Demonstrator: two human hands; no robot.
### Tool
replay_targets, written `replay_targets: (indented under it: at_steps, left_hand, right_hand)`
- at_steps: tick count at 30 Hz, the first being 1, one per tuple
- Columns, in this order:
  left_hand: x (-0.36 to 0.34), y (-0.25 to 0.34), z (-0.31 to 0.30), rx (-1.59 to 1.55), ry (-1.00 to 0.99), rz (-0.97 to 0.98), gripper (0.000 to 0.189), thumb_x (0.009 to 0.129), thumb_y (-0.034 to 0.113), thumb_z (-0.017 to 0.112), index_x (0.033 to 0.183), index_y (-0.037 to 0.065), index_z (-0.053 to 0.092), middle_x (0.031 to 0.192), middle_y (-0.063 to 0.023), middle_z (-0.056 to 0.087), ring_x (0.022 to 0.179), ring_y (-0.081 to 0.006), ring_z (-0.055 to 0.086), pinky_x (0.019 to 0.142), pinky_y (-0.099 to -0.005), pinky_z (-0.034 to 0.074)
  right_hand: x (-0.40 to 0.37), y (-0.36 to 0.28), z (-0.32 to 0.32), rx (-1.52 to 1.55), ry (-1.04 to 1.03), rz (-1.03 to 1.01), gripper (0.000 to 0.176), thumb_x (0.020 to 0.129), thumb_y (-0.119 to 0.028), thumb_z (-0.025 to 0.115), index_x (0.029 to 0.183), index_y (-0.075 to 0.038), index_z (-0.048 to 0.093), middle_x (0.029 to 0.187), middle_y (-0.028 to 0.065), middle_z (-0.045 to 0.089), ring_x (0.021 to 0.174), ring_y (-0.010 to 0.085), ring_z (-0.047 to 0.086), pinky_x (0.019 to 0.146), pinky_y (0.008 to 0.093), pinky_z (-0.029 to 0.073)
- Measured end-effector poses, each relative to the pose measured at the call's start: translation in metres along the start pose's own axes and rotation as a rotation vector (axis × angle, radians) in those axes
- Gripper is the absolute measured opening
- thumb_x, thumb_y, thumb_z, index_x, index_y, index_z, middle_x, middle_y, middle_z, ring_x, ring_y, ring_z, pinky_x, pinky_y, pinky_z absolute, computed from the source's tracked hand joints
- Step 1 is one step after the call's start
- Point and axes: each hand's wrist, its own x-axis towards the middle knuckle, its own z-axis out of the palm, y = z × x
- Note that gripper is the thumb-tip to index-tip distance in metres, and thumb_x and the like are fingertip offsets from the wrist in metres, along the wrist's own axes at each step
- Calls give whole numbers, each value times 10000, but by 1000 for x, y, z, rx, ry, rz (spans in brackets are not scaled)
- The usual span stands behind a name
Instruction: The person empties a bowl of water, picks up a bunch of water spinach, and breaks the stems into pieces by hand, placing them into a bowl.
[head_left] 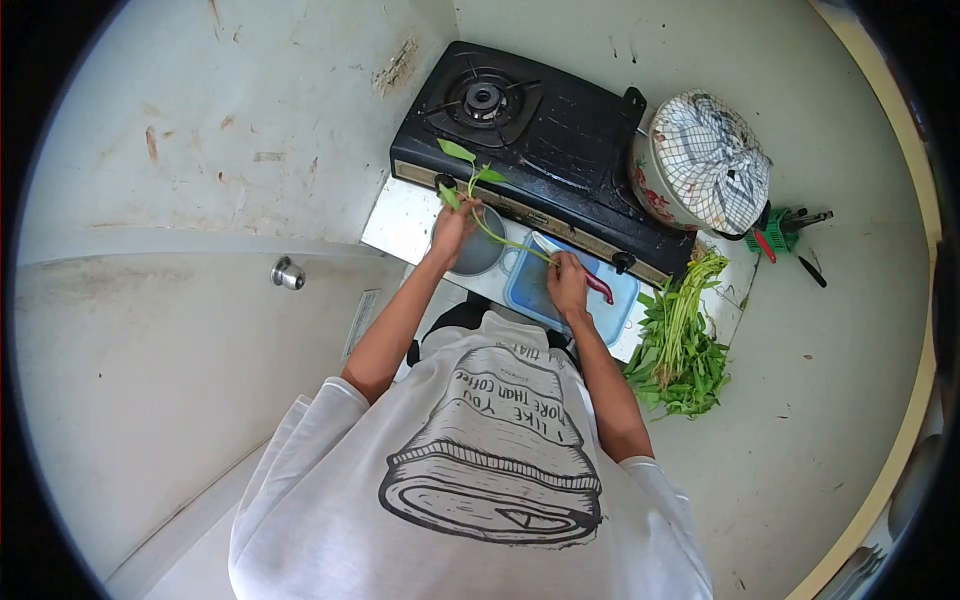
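My left hand (455, 232) is closed around the upper part of a leafy green stem (512, 242), over a grey metal bowl (484, 250). Its leaves stick out past the fingers towards the stove. The stem runs across to my right hand (568, 284), whose fingers pinch its lower end above a blue plastic cutting board (526, 292). Right beside that hand is a knife with a dark red handle (599, 287), its pale blade pointing to the upper left. A bundle of leafy greens (684, 345) lies to the right of the board.
A black two-burner gas stove (570, 125) stands just beyond the board and bowl. On its right side sits a pot (652, 170) covered with a checked cloth (705, 145). Farther right is a green basket (785, 235) with utensils. Walls close in on the left.
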Motion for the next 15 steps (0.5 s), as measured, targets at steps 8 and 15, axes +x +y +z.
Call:
replay_targets:
  at_steps: [8, 15]
  left_hand:
    - [-4, -38, -25, 94, 35, -41, 525, 987, 225, 635, 1419, 25, 415, 1254, -90, 555, 1128, -187, 564, 941, -351, 504]
    - [-48, -21, 14, 323, 106, 82, 373, 1024, 261, 592, 1348, 105, 493, 1197, -56, 561, 946, -138, 565, 777, -314, 517]
  right_hand:
    - [-16, -6, 1, 79, 137, -1, 236, 892, 35, 621, 1122, -3, 659, 1048, 153, 655, 797, 272, 658, 718, 375, 519]
    - [-49, -16, -22, 115, 299, 63, 250, 901, 44, 599, 1132, -27, 661, 1053, 130, 663, 812, 252, 650, 694, 344, 503]
